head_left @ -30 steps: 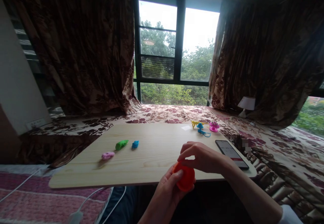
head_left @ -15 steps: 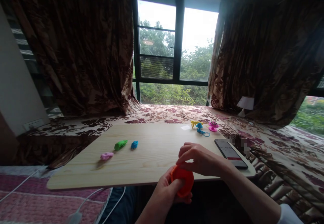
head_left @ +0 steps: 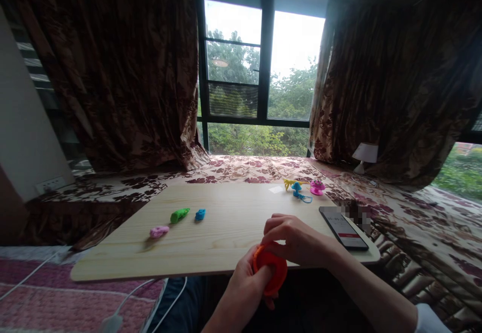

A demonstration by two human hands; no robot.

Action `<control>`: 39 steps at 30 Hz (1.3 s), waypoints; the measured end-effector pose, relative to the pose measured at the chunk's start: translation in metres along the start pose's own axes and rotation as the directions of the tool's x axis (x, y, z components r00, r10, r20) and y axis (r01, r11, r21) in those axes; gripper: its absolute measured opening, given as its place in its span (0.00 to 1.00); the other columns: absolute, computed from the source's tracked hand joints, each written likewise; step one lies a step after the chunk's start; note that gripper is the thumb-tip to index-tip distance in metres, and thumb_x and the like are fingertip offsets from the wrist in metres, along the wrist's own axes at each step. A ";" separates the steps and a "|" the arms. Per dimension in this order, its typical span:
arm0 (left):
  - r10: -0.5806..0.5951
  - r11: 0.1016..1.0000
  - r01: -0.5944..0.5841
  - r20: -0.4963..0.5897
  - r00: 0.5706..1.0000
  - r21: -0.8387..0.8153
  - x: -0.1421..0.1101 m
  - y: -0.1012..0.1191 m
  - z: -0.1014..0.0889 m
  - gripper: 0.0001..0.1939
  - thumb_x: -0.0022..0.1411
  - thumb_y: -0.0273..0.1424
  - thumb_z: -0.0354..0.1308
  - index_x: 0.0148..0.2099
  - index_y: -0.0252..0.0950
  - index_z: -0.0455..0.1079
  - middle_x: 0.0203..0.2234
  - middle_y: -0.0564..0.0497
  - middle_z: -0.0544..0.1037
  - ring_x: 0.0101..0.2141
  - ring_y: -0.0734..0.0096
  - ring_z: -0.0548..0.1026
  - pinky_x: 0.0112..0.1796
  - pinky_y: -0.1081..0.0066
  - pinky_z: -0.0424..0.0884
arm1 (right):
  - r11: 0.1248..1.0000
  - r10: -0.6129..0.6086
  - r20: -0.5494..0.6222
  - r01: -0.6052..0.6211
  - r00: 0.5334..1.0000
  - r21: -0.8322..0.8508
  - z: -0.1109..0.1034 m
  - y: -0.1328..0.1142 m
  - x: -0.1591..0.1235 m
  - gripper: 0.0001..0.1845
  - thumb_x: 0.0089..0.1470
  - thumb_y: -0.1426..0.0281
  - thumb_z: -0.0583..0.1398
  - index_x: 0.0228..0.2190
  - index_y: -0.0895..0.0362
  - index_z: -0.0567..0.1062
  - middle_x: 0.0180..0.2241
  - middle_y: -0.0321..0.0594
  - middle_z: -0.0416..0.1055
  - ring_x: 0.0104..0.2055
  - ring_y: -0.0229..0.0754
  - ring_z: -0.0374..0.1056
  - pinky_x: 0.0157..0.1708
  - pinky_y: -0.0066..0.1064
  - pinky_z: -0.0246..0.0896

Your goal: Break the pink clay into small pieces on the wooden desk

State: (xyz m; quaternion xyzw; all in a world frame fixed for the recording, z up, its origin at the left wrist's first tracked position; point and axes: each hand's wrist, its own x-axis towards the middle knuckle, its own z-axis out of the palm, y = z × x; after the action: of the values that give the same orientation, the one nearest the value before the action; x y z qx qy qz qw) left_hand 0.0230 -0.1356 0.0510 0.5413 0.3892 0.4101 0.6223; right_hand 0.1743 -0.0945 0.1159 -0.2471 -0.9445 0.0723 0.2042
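Daylight through a dark-framed glass window [head_left: 266, 62] falls on a pale wood-grained bench [head_left: 214, 245]. Over its near edge, a bright orange round piece with a raised rim [head_left: 277, 272], material unclear, is clamped in the left hand [head_left: 246, 280], thumb across its face. The right hand [head_left: 293, 235] bends its fingers at the upper rim; whether they pinch it, I cannot tell. Steady left support and light right fingertips should serve best. Farther out lie a flat black-edged phone [head_left: 344, 228] and a long green toy [head_left: 179, 215].
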 end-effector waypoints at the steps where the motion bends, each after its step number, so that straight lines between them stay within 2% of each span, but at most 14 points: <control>1: 0.002 1.000 -0.002 0.001 1.000 0.004 -0.001 0.001 0.000 0.16 0.56 0.33 0.50 0.47 0.33 0.60 0.20 0.54 0.68 0.19 0.73 0.69 0.17 0.74 0.66 | 1.000 0.012 -0.003 -0.012 1.000 -0.010 0.000 0.000 0.000 0.07 0.52 0.75 0.57 0.33 0.56 0.75 0.30 0.35 0.68 0.34 0.33 0.61 0.34 0.23 0.54; 4: 0.016 1.000 -0.016 0.016 1.000 0.017 -0.002 0.004 0.001 0.15 0.57 0.32 0.48 0.47 0.34 0.59 0.20 0.55 0.68 0.19 0.74 0.69 0.16 0.76 0.64 | 0.999 0.028 0.006 -0.027 1.000 -0.044 -0.002 -0.002 -0.001 0.07 0.51 0.73 0.58 0.34 0.54 0.75 0.31 0.35 0.68 0.34 0.34 0.61 0.35 0.24 0.54; 10: 0.029 0.998 -0.030 0.023 0.999 0.053 -0.004 0.006 0.004 0.15 0.56 0.34 0.50 0.46 0.33 0.61 0.18 0.56 0.67 0.16 0.76 0.67 0.15 0.78 0.62 | 0.999 -0.031 0.072 0.033 0.997 -0.017 -0.002 -0.005 0.003 0.07 0.53 0.74 0.56 0.31 0.55 0.76 0.30 0.36 0.69 0.35 0.34 0.61 0.35 0.24 0.54; 17: 0.032 0.998 -0.033 0.032 0.999 0.056 -0.004 0.002 0.001 0.14 0.57 0.35 0.48 0.44 0.33 0.62 0.20 0.54 0.68 0.18 0.75 0.69 0.15 0.77 0.63 | 1.000 0.009 0.059 -0.008 0.998 -0.012 0.000 -0.002 0.001 0.09 0.53 0.73 0.56 0.35 0.56 0.75 0.32 0.37 0.69 0.35 0.35 0.63 0.34 0.24 0.55; 25: 0.012 1.000 -0.012 0.033 0.999 0.007 0.001 -0.008 0.003 0.14 0.57 0.36 0.49 0.44 0.33 0.61 0.21 0.55 0.67 0.18 0.75 0.68 0.17 0.74 0.66 | 1.000 0.011 0.065 -0.011 0.998 0.003 -0.002 0.000 -0.003 0.09 0.55 0.72 0.54 0.31 0.57 0.75 0.30 0.38 0.69 0.34 0.35 0.63 0.34 0.24 0.55; 29: -0.031 0.998 0.031 -0.008 0.999 -0.046 0.000 -0.008 0.004 0.19 0.58 0.36 0.49 0.49 0.33 0.58 0.23 0.53 0.68 0.20 0.73 0.70 0.23 0.69 0.69 | 0.994 0.106 0.024 -0.106 0.994 -0.008 -0.003 0.001 -0.007 0.12 0.52 0.65 0.58 0.38 0.57 0.74 0.34 0.40 0.69 0.35 0.37 0.64 0.34 0.25 0.56; 31: -0.047 0.998 0.046 -0.016 0.999 -0.044 -0.003 -0.003 0.006 0.20 0.57 0.36 0.49 0.51 0.34 0.57 0.26 0.50 0.71 0.23 0.71 0.71 0.26 0.67 0.70 | 0.990 0.138 0.008 -0.137 0.990 -0.041 -0.004 0.001 -0.009 0.10 0.54 0.66 0.56 0.33 0.57 0.75 0.32 0.40 0.68 0.33 0.36 0.63 0.33 0.25 0.55; 33: 0.003 1.000 -0.002 -0.017 1.000 0.029 -0.006 0.003 0.006 0.19 0.56 0.35 0.50 0.50 0.34 0.60 0.31 0.48 0.73 0.30 0.68 0.73 0.32 0.67 0.70 | 0.991 0.120 0.022 -0.118 0.993 -0.067 -0.004 0.001 -0.009 0.12 0.56 0.70 0.54 0.27 0.58 0.75 0.29 0.38 0.68 0.32 0.35 0.63 0.33 0.24 0.54; 35: 0.110 0.984 -0.102 -0.047 0.993 0.150 -0.007 0.006 0.004 0.17 0.56 0.35 0.51 0.47 0.35 0.64 0.35 0.48 0.74 0.35 0.66 0.72 0.36 0.69 0.68 | 0.994 0.081 0.053 -0.077 0.995 -0.073 -0.003 0.002 -0.008 0.12 0.56 0.71 0.54 0.25 0.58 0.75 0.28 0.37 0.68 0.32 0.34 0.62 0.32 0.24 0.54; 37: 0.214 0.945 -0.180 -0.102 0.972 0.272 -0.006 0.005 0.000 0.16 0.56 0.33 0.51 0.47 0.36 0.66 0.34 0.49 0.75 0.35 0.67 0.71 0.37 0.71 0.66 | 0.997 0.045 0.083 -0.039 0.996 -0.073 0.000 0.003 -0.007 0.10 0.55 0.72 0.54 0.27 0.58 0.75 0.28 0.37 0.68 0.32 0.34 0.62 0.32 0.23 0.54; 39: 0.268 0.910 -0.205 -0.135 0.954 0.362 -0.003 0.001 -0.003 0.16 0.56 0.31 0.49 0.47 0.36 0.67 0.33 0.50 0.76 0.32 0.68 0.71 0.36 0.71 0.65 | 0.996 0.045 0.089 -0.039 0.995 -0.076 0.003 0.004 -0.007 0.10 0.55 0.72 0.54 0.29 0.57 0.75 0.29 0.37 0.68 0.32 0.34 0.63 0.32 0.23 0.54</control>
State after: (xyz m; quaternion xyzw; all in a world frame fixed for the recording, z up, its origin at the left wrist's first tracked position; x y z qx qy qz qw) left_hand 0.0187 -0.1375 0.0517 0.6452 0.4412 0.4561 0.4256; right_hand 0.1797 -0.0948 0.1097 -0.2708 -0.9494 0.0526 0.1500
